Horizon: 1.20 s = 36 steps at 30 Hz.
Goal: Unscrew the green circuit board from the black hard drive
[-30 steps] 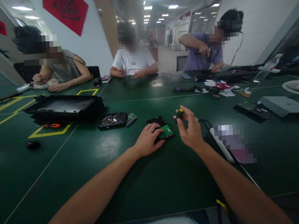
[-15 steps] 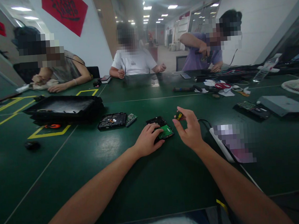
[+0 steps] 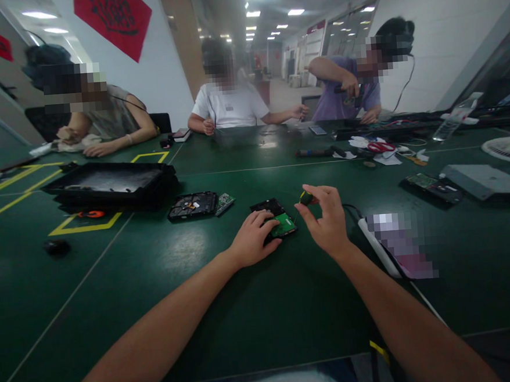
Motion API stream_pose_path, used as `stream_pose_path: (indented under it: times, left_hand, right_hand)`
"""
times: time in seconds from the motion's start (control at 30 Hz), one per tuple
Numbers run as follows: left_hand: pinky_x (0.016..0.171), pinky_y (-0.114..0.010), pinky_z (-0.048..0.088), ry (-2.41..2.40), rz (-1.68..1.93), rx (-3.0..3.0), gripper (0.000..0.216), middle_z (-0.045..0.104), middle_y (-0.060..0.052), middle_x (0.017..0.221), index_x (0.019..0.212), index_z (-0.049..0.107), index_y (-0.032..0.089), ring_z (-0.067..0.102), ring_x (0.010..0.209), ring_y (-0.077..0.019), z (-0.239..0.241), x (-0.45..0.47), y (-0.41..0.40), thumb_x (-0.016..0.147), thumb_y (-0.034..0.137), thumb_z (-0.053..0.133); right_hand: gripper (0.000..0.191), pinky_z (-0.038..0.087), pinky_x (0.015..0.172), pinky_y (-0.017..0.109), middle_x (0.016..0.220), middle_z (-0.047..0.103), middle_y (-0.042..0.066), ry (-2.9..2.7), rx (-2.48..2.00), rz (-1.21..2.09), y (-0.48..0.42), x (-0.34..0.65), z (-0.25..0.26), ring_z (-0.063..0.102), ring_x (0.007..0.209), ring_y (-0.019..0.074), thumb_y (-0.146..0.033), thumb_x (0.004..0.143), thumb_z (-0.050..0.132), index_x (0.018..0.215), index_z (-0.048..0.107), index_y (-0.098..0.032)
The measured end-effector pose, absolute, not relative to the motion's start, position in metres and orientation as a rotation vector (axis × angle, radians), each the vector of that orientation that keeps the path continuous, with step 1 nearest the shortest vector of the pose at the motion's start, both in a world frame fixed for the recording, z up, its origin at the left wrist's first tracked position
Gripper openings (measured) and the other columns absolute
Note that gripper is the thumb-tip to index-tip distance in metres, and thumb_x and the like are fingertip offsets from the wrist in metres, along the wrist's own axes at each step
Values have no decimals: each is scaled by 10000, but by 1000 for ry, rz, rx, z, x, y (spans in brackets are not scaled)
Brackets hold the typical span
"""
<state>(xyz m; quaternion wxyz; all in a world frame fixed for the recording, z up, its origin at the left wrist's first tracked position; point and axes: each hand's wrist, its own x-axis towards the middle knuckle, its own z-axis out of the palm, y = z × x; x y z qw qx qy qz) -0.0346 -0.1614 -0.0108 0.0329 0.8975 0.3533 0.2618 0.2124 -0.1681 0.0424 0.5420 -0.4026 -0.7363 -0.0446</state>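
A hard drive (image 3: 286,224) with a green circuit board lies flat on the green table in front of me. My left hand (image 3: 255,237) is laid over its left part, fingers curled on top and thumb by the near edge, holding it in place and hiding some of it. Just to the right, my right hand (image 3: 324,218) pinches the black-and-yellow handle of a small screwdriver (image 3: 306,198) between thumb and fingers. Its thin shaft slants down-left toward the drive's right edge; whether the tip touches a screw is too small to tell.
Another hard drive (image 3: 192,206) and a small circuit board (image 3: 225,203) lie to the left, near a black tray (image 3: 114,180). On the right are a power strip (image 3: 377,246), a further drive (image 3: 432,189) and a grey box (image 3: 485,183). Three people sit across the table.
The screwdriver's handle has turned and tilted slightly in my right hand. My left hand stays on the drive. The middle person's hand across the table has moved right.
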Motion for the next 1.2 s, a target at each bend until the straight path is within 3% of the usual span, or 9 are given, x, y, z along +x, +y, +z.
stream_pose_path:
  times: [0.07, 0.2, 0.27, 0.47, 0.67, 0.8, 0.93, 1.1, 1.2]
  left_hand:
    - [1193, -609, 435, 1084, 811, 2761, 491, 568, -156, 1445, 1398, 605, 232, 502, 1405, -365, -11, -34, -161, 957, 432, 684]
    - [1195, -613, 432, 1079, 826, 2754, 492, 570, -153, 1439, 1400, 605, 240, 509, 1399, -362, -12, -35, -161, 954, 432, 685]
    - [1194, -615, 432, 1076, 831, 2750, 496, 571, -153, 1440, 1403, 603, 242, 507, 1402, -363, -13, -35, -160, 952, 429, 688]
    - [1187, -617, 439, 1073, 822, 2754, 494, 568, -151, 1443, 1402, 604, 245, 508, 1399, -364, -12, -35, -160, 952, 432, 689]
    - [1198, -610, 430, 1081, 812, 2757, 484, 570, -153, 1442, 1397, 602, 234, 508, 1397, -358, -10, -34, -162, 962, 431, 679]
    - [1201, -610, 427, 1082, 810, 2753, 488, 570, -151, 1441, 1396, 601, 234, 498, 1410, -360, -10, -35, -162, 955, 427, 686]
    - [1195, -620, 429, 1079, 814, 2742, 488, 572, -146, 1438, 1401, 601, 252, 500, 1405, -362, -10, -35, -162, 952, 419, 691]
    - [1202, -605, 426, 1088, 801, 2754, 483, 563, -148, 1446, 1399, 605, 243, 493, 1413, -359, -10, -35, -161, 960, 429, 681]
    - [1204, -609, 423, 1089, 810, 2755, 491, 563, -151, 1448, 1402, 604, 240, 489, 1419, -361, -11, -35, -161, 958, 434, 683]
  right_hand:
    - [434, 610, 915, 505, 1198, 650, 109, -1762, -952, -125, -169, 212, 45, 650, 1080, 287, -319, 1024, 636, 1454, 584, -310]
    - [516, 576, 1016, 541, 1352, 648, 121, -1817, -938, -40, -170, 210, 44, 666, 1146, 286, -273, 1075, 501, 1586, 439, -313]
    - [551, 582, 1009, 538, 1381, 639, 126, -1818, -948, -13, -170, 210, 43, 666, 1154, 289, -287, 1070, 517, 1608, 401, -310]
    - [458, 620, 887, 489, 1205, 624, 118, -1746, -967, -145, -169, 212, 44, 636, 1077, 283, -330, 1020, 637, 1473, 571, -297]
    - [548, 599, 995, 522, 1380, 616, 130, -1812, -935, -9, -168, 211, 41, 648, 1186, 285, -261, 1068, 498, 1607, 414, -312]
    - [540, 607, 962, 522, 1330, 614, 127, -1811, -942, -41, -169, 210, 42, 636, 1156, 295, -288, 1035, 584, 1563, 475, -315]
    - [498, 599, 952, 525, 1285, 624, 123, -1817, -960, -67, -169, 211, 43, 648, 1092, 283, -276, 1052, 541, 1546, 489, -309]
    - [479, 618, 850, 489, 1155, 630, 103, -1774, -980, -128, -170, 211, 43, 651, 982, 268, -337, 999, 671, 1461, 552, -293]
    - [486, 618, 884, 500, 1203, 642, 118, -1780, -984, -122, -171, 210, 44, 665, 1027, 277, -332, 1015, 642, 1486, 535, -285]
